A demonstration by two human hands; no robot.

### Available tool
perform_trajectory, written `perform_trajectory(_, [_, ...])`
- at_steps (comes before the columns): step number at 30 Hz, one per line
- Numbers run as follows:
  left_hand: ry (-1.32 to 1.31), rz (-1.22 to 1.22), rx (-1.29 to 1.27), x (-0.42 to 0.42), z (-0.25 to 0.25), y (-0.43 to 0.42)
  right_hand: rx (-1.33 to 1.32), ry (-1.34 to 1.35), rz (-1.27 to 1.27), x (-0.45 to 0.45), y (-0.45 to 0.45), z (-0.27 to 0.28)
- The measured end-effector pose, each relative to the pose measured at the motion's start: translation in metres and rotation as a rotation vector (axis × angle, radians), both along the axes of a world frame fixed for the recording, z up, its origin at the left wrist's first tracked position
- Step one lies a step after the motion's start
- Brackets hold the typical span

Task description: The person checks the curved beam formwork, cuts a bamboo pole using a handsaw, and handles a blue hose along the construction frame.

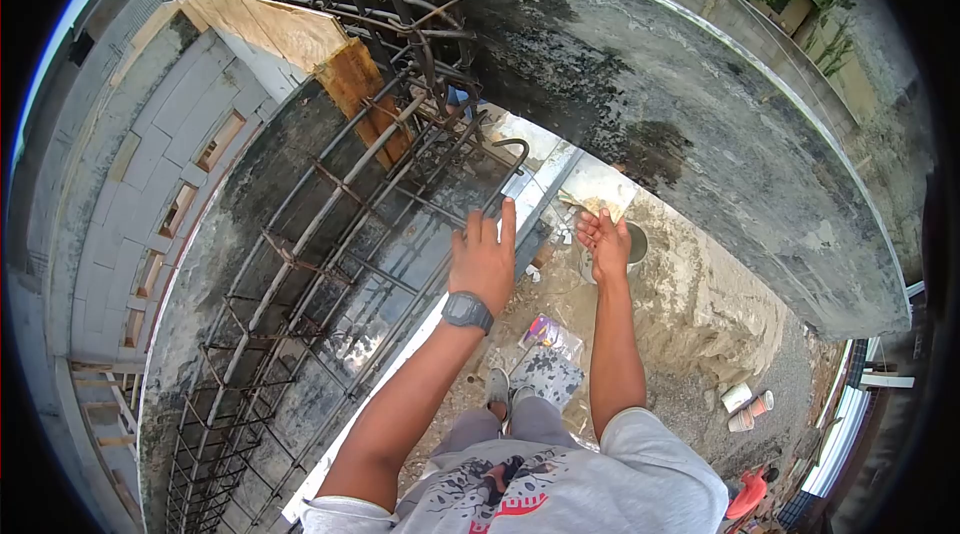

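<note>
My left hand, with a dark watch on its wrist, has its fingers apart and holds nothing that shows. It lies over the edge of a long pale strip, beside the rebar cage. My right hand is palm up with curled fingers, near a small thin greenish-yellow item; whether the fingers grip it is too small to tell. A hooked rebar end stands between the cage and the strip. Behind my right hand is a round bucket, partly hidden.
A dark concrete wall curves across the top and right. An orange-brown board leans by the vertical bars. Below are sandy ground, a speckled sheet, small pots and a red object.
</note>
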State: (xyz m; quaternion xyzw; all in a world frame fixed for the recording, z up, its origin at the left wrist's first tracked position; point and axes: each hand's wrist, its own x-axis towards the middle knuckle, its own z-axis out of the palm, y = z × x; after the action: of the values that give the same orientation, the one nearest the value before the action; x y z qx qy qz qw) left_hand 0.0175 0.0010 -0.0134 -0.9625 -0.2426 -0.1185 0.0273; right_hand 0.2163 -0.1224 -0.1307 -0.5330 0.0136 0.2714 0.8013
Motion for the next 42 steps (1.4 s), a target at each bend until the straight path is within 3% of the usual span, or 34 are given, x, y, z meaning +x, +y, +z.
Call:
perform_trajectory(20, [0.003,0.008,-0.062,-0.001,0.003,-0.004,-0.004,0.026,0.201,-0.029,-0.035,0.002])
perform_trajectory(23, [-0.008,0.007,-0.081,-0.001,0.005,-0.004,0.165,0.100,0.250,-0.018,-0.037,-0.005])
perform_trajectory(26, [-0.005,0.009,-0.085,-0.002,0.006,-0.004,0.406,0.361,0.084,-0.005,-0.036,-0.021])
perform_trajectory(29, [0.006,0.015,-0.063,-0.001,0.009,-0.004,0.499,0.502,0.122,0.013,-0.013,-0.058])
perform_trajectory(30, [0.018,0.023,-0.049,-0.001,0.010,-0.005,0.544,0.578,0.167,0.014,-0.002,-0.048])
perform_trajectory(35, [0.017,0.027,-0.126,0.001,0.012,-0.004,0.412,0.816,-0.063,0.028,0.065,-0.063])
perform_trajectory(42, [0.030,0.034,-0.176,0.003,0.015,-0.003,0.403,0.845,-0.118,0.044,0.115,-0.087])
